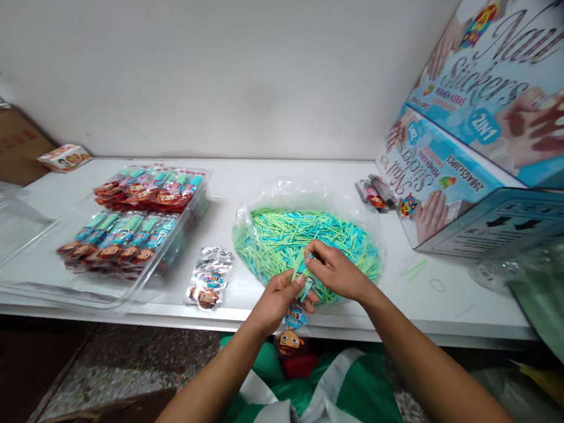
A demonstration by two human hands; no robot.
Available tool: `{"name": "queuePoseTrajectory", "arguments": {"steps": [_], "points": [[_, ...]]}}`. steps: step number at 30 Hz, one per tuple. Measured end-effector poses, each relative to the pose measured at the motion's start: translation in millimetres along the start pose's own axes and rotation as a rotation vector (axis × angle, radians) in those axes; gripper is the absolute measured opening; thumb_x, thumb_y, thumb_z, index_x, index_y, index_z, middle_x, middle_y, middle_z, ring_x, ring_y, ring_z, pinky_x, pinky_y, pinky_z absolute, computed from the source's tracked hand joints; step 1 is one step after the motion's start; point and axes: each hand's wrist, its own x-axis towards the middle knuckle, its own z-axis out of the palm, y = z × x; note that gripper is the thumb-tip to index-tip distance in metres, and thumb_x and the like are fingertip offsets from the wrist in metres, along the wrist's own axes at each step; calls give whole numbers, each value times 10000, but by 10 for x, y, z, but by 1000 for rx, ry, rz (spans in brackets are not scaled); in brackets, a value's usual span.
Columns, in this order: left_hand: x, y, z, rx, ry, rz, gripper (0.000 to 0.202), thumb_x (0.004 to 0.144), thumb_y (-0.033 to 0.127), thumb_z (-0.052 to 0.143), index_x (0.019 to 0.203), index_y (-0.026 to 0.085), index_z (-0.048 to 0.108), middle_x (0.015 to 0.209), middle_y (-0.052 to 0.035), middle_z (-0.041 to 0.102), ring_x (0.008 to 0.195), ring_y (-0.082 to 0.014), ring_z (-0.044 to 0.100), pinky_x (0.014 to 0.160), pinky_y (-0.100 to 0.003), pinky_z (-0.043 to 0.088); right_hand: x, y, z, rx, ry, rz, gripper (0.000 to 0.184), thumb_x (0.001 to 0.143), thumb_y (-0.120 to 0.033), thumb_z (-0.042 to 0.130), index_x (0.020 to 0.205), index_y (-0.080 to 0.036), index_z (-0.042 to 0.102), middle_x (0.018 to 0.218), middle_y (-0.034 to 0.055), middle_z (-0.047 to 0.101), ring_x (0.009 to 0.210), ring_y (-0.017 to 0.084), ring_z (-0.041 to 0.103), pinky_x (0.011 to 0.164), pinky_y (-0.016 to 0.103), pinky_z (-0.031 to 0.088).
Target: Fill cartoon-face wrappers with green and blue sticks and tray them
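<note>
- I see the left hand [280, 296] clamped on a small printed plastic sachet with a cartoon face [290, 340], at the front edge of the white table [413, 305].
- The right hand [337, 272] has curled fingers near the sachet's top; whether they grip, I cannot tell.
- Just beyond is a clear plastic bag [244, 249] of thin green and blue sticks [307, 226].

I could pass between the clear plastic tray [72, 300] and stick-filled bag [304, 188]; Nail Stickers cartons [512, 79] block the right.
</note>
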Motion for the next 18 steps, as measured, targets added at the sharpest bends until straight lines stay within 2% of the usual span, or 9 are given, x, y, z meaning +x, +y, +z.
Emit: {"name": "queuePoseTrajectory", "arguments": {"steps": [5, 9, 12, 18], "points": [[5, 20, -33, 56, 15, 43, 295, 833, 426, 534, 867, 132, 536, 750, -56, 658, 552, -123, 587, 502, -213, 398, -26, 7, -22, -6, -16, 0, 70, 839, -239, 448, 819, -211, 508, 610, -58, 446, 560, 103, 416, 545, 235, 322], [9, 34, -46, 131, 30, 67, 295, 849, 426, 507, 843, 133, 532, 753, -48, 657, 559, -111, 580, 504, -206, 396, 10, -13, -15, 140, 52, -28, 172, 854, -343, 481, 855, -193, 565, 736, -13, 552, 673, 119, 500, 631, 248, 398], [3, 46, -41, 165, 31, 72, 295, 852, 428, 501, 851, 135, 524, 748, -40, 655, 565, -108, 581, 507, -202, 400, 43, -35, 2, 229, 92, -40, 198, 844, -362, 508, 849, -182, 592, 762, 2, 578, 701, 126, 525, 660, 256, 423], [-5, 53, -41, 184, 39, 72, 302, 851, 445, 493, 864, 143, 513, 753, -32, 653, 584, -111, 587, 509, -200, 406, 49, -87, 23, 158, 197, -75, 189, 843, -346, 529, 785, -186, 612, 745, 3, 594, 705, 131, 541, 680, 264, 427]]}}
